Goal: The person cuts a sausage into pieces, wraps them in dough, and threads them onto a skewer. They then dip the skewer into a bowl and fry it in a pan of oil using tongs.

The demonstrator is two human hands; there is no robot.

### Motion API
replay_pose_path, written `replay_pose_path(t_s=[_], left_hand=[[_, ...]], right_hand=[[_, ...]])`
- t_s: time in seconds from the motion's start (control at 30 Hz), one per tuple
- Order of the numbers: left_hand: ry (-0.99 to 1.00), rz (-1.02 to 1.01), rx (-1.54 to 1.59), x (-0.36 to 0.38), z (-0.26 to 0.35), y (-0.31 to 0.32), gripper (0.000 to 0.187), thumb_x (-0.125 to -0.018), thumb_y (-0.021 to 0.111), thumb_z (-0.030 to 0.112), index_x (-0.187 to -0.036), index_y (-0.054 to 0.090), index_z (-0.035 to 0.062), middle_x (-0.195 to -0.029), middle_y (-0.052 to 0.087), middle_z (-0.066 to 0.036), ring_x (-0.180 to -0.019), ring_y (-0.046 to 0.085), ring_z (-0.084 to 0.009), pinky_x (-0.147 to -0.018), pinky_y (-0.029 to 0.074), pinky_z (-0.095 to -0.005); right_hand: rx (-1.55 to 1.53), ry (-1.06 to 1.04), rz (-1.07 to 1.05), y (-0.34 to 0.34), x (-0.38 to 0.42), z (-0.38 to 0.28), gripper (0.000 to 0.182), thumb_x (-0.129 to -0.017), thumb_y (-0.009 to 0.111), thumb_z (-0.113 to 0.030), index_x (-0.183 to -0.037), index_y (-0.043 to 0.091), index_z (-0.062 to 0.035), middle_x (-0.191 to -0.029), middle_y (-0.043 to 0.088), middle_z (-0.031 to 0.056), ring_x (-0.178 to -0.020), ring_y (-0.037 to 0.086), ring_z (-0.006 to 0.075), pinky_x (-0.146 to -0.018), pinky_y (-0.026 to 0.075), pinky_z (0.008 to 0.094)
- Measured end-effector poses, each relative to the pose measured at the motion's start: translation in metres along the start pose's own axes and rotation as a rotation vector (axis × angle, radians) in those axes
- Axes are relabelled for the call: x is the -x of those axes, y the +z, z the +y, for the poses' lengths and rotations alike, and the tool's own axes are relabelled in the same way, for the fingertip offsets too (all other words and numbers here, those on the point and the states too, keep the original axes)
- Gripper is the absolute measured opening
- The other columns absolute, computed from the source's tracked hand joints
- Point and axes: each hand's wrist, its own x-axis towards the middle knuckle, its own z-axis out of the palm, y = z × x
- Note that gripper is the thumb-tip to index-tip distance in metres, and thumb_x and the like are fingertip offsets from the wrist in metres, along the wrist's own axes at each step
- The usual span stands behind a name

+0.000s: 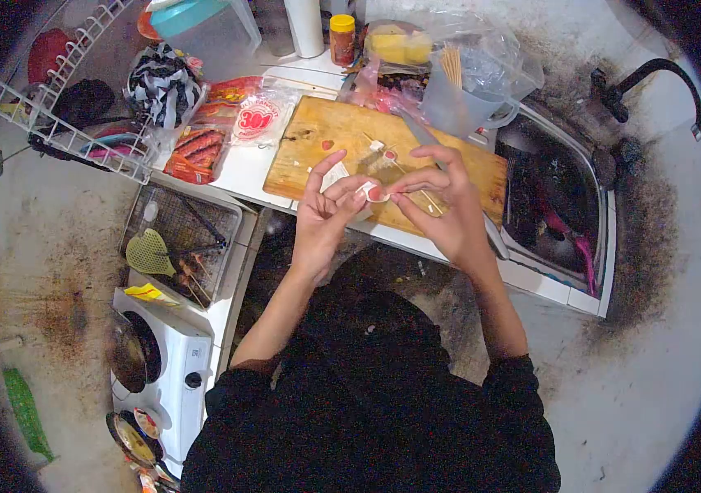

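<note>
Here, above the near edge of the rectangular wooden cutting board (pixel 318 152), the left hand (pixel 326 215) and right hand (pixel 441 201) pinch together a small white, pink-edged food slice (pixel 375 194); further slices lie on that board.

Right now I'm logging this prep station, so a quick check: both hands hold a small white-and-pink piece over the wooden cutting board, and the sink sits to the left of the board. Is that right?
One detail is off. In the head view the sink lies to the right of the wooden cutting board, not the left. The left hand and right hand do hold the small white-and-pink piece over the board.
</note>
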Motion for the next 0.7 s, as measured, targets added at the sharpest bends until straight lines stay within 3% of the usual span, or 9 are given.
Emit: replay_pose_path(t_s=[0.1, 0.17, 0.2, 0.27, 0.47, 0.53, 0.6, 0.63, 0.7], left_hand=[[-0.011, -0.022, -0.121, 0.002, 0.004, 0.001, 0.058, -0.081, 0.057, 0.001, -0.129, 0.025, 0.002, -0.098, 0.06, -0.013, -0.093, 0.057, -0.0146, -0.084, 0.043, -0.0262], [-0.014, -0.032, -0.145, 0.003, 0.006, 0.001, 0.058, -0.081, 0.057, 0.001, -0.129, 0.024, 0.0014, -0.098, 0.06, -0.013, -0.092, 0.058, -0.0144, -0.084, 0.043, -0.026], [-0.016, -0.041, -0.17, 0.004, 0.007, 0.001, 0.059, -0.08, 0.057, 0.0, -0.129, 0.024, 0.0007, -0.097, 0.06, -0.013, -0.091, 0.058, -0.0142, -0.084, 0.043, -0.0259], [-0.018, -0.04, -0.167, 0.004, 0.009, 0.001, 0.059, -0.08, 0.057, 0.0, -0.129, 0.023, 0.0003, -0.097, 0.06, -0.013, -0.091, 0.058, -0.0143, -0.083, 0.043, -0.0259], [-0.021, -0.033, -0.155, 0.006, 0.004, -0.004, 0.058, -0.08, 0.057, 0.0, -0.128, 0.024, 0.0003, -0.097, 0.06, -0.013, -0.09, 0.058, -0.0139, -0.081, 0.044, -0.0255], [-0.031, -0.021, -0.146, 0.007, 0.003, -0.003, 0.058, -0.08, 0.058, 0.001, -0.127, 0.025, 0.0004, -0.097, 0.06, -0.013, -0.09, 0.058, -0.0136, -0.081, 0.045, -0.0253], [-0.015, 0.015, -0.133, 0.009, 0.002, -0.002, 0.044, -0.08, 0.058, 0.002, -0.119, 0.039, -0.0019, -0.097, 0.061, -0.012, -0.089, 0.058, -0.0132, -0.081, 0.045, -0.0243], [-0.014, 0.015, -0.133, 0.009, 0.0, -0.003, 0.044, -0.08, 0.058, 0.002, -0.119, 0.039, -0.0019, -0.097, 0.061, -0.012, -0.089, 0.058, -0.0132, -0.081, 0.045, -0.0243], [-0.063, 0.013, -0.143, 0.01, -0.006, -0.007, 0.029, -0.081, 0.058, 0.004, -0.108, 0.052, -0.0034, -0.097, 0.061, -0.011, -0.089, 0.058, -0.0128, -0.081, 0.044, -0.0238]], right_hand=[[0.022, 0.077, 0.001, -0.002, -0.002, -0.004, 0.013, -0.069, 0.066, -0.006, -0.081, 0.062, -0.0028, -0.111, 0.049, 0.0106, -0.086, 0.061, 0.0217, -0.076, 0.047, 0.0297], [0.263, -0.158, -0.038, -0.004, -0.004, -0.002, 0.049, -0.071, 0.065, 0.001, -0.11, 0.035, -0.0044, -0.081, 0.064, 0.0091, -0.084, 0.061, 0.0153, -0.078, 0.046, 0.0279], [0.263, -0.158, -0.04, -0.003, -0.004, -0.004, 0.049, -0.071, 0.065, 0.001, -0.11, 0.035, -0.0044, -0.081, 0.064, 0.0091, -0.084, 0.061, 0.0153, -0.078, 0.046, 0.0279], [0.274, -0.125, -0.02, -0.002, -0.005, -0.011, 0.023, -0.068, 0.067, -0.009, -0.089, 0.06, -0.0053, -0.109, 0.052, 0.0082, -0.093, 0.058, 0.0265, -0.079, 0.046, 0.0336], [0.176, -0.058, -0.065, -0.001, -0.004, -0.015, 0.047, -0.069, 0.066, -0.009, -0.11, 0.045, -0.0091, -0.103, 0.059, 0.0053, -0.093, 0.059, 0.0239, -0.078, 0.046, 0.0336], [0.126, -0.017, -0.08, -0.002, -0.004, -0.017, 0.046, -0.069, 0.066, -0.009, -0.11, 0.045, -0.0087, -0.099, 0.06, 0.0056, -0.091, 0.06, 0.0239, -0.077, 0.046, 0.033], [0.076, 0.022, -0.096, -0.003, -0.005, -0.016, 0.045, -0.07, 0.066, -0.009, -0.11, 0.046, -0.0083, -0.096, 0.062, 0.0058, -0.09, 0.061, 0.0238, -0.076, 0.047, 0.0325], [0.107, -0.044, -0.101, -0.004, -0.006, -0.012, 0.045, -0.071, 0.066, -0.009, -0.11, 0.045, -0.008, -0.091, 0.063, 0.0066, -0.088, 0.061, 0.0233, -0.075, 0.047, 0.032], [0.137, -0.109, -0.105, -0.004, -0.006, -0.011, 0.045, -0.071, 0.066, -0.008, -0.111, 0.044, -0.0076, -0.086, 0.064, 0.0073, -0.086, 0.062, 0.0228, -0.074, 0.047, 0.0315]])
